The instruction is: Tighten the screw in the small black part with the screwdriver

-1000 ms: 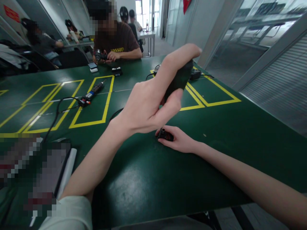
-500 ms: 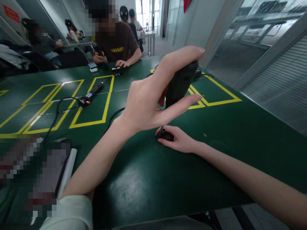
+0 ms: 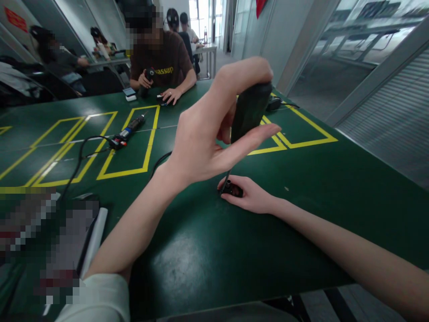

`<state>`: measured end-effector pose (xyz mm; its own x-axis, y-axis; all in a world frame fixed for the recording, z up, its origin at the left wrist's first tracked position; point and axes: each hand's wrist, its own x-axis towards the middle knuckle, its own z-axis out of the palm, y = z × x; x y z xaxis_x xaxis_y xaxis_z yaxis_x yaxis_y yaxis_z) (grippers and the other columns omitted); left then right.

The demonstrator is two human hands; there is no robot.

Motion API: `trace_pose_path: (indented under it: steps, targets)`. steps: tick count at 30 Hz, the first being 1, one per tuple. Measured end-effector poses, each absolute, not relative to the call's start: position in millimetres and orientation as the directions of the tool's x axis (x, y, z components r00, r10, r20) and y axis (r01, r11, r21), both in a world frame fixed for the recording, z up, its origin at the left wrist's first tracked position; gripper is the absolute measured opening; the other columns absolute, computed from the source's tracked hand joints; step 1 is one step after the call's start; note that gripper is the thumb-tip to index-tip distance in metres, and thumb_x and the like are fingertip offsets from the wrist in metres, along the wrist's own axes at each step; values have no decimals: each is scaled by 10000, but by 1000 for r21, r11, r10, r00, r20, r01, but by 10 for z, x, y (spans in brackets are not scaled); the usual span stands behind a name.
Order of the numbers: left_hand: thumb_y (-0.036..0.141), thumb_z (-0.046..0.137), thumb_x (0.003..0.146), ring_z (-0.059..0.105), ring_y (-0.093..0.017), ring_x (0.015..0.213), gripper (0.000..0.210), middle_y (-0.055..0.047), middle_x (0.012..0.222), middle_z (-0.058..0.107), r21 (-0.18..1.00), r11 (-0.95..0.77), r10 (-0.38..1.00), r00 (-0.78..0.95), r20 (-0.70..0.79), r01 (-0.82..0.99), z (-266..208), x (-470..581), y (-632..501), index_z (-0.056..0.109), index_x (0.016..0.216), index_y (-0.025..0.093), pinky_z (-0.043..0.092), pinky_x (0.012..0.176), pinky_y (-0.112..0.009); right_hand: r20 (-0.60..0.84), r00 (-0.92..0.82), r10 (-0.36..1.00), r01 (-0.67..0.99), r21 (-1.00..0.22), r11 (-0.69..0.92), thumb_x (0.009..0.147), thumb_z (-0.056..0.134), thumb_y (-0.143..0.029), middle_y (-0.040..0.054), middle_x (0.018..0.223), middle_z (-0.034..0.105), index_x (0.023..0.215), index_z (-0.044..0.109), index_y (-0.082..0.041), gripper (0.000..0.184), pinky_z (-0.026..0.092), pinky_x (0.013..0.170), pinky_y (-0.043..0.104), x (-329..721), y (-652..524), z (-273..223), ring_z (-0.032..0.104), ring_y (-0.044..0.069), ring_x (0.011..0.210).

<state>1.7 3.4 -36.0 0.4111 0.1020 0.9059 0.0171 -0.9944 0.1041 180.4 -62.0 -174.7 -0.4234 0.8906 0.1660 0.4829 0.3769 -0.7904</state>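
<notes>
My left hand [image 3: 201,134] is closed around a bulky black electric screwdriver [image 3: 251,109], its index finger bent over the top and its thumb stretched along the near side. From beneath the hand, the thin shaft slants down to a small black part [image 3: 236,190] on the green table. The tip ends at that part's left end; whether it sits in a screw is too small to tell. With fingers and thumb around the part, my right hand [image 3: 256,194] holds it against the tabletop. A short upright black post shows on the part beside the shaft.
Yellow tape rectangles mark the green table [image 3: 288,241]. A corded screwdriver [image 3: 129,129] lies at left, its black cable curving toward me. Blurred packages [image 3: 70,237] lie near left. Across the table a co-worker [image 3: 167,62] holds a black tool near a small white-and-black object.
My left hand has shifted slightly left, and its index finger has bent further over the screwdriver. The right hand stays put. The co-worker's black tool has moved right.
</notes>
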Motion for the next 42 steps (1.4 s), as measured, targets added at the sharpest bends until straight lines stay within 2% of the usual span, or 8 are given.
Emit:
trace_pose_path:
  steps: [5,13,17,21,27,30,36,42]
  targets:
    - [318,464,1065,729,-164,1095,259,7,1313,618,211,-966,126,443,887,-149,-312,-11,77,561,1305,302,636,785,-264,165,-426,890,479,-793,377,938,661,-356,29,865,685,1018,661,-190,185,465,612,274,1810,-621,-1751,574,146,663]
    - [466,686,979,680,-105,805,301,-19,989,638,176,-983,182,397,899,52,-218,-89,14,568,1158,255,561,603,-186,165,-430,888,479,-791,379,930,651,-350,16,811,646,985,651,-186,173,443,594,269,1797,-627,-1717,548,141,641]
    - [523,636,997,684,-109,772,335,-36,1047,658,121,-992,120,332,936,18,-288,-38,99,583,1172,242,535,577,-202,162,-425,891,483,-792,374,932,651,-352,17,816,649,1000,654,-188,177,455,598,270,1800,-629,-1711,558,143,644]
    - [387,557,1051,722,-137,904,182,-51,1085,652,130,-984,88,303,949,-121,-311,9,116,593,1162,246,552,591,-207,154,-427,891,476,-799,367,934,659,-361,24,837,668,1009,656,-192,185,462,599,273,1801,-629,-1723,566,146,649]
    - [391,704,977,621,-54,695,247,14,1026,637,167,-983,185,346,920,80,-239,-29,-11,515,1080,270,484,513,-185,149,-423,894,500,-784,368,940,648,-359,35,854,685,1022,663,-191,188,463,600,282,1810,-627,-1742,575,156,658]
    - [447,639,1000,660,-75,727,260,10,1056,616,108,-988,138,314,939,113,-254,-12,7,495,1132,276,508,526,-197,159,-422,892,498,-782,375,942,642,-365,47,884,695,1025,664,-187,198,476,612,293,1822,-624,-1749,585,163,667]
    - [271,374,1043,740,-149,1117,170,31,1116,617,151,-988,147,338,930,14,-294,-13,18,504,1152,279,559,665,-181,181,-435,882,471,-789,394,934,655,-354,50,901,709,1026,670,-198,182,506,652,305,1834,-632,-1738,624,182,712]
    - [442,543,1024,751,-160,939,275,-24,1114,584,276,-951,307,342,888,139,-276,-25,-31,536,1214,243,582,695,-259,169,-426,889,483,-788,382,934,649,-352,42,871,701,1025,673,-195,183,481,602,283,1820,-638,-1727,578,155,648]
